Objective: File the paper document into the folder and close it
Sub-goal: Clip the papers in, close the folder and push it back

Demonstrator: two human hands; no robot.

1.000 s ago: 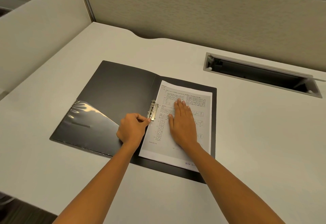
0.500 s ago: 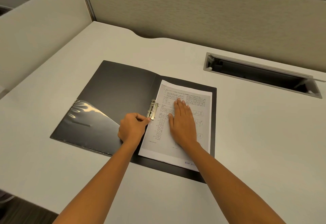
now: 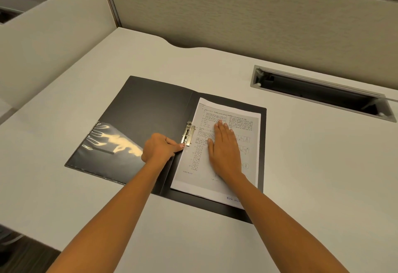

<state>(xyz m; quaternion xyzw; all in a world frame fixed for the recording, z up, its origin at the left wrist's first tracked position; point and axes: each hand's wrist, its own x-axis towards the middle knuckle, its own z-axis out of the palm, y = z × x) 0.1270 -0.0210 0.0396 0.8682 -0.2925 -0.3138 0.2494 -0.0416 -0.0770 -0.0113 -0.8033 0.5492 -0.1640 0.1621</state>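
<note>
A black folder [image 3: 148,109] lies open flat on the desk, with a shiny plastic pocket [image 3: 107,143] on its left flap. The printed paper document [image 3: 243,117] rests on the right flap, its left edge under the metal clip [image 3: 189,134] by the spine. My right hand [image 3: 225,150] lies flat on the paper, fingers together, palm down. My left hand [image 3: 160,148] is curled beside the spine, thumb and forefinger pinching the near end of the clip's lever.
The white desk [image 3: 312,176] runs to a fabric partition [image 3: 237,14] at the back and a rounded divider [image 3: 49,36] on the left. An open cable tray slot [image 3: 321,94] is sunk into the desk at the right rear.
Both hands keep their places on the clip and the paper; only the camera view shifts slightly.
</note>
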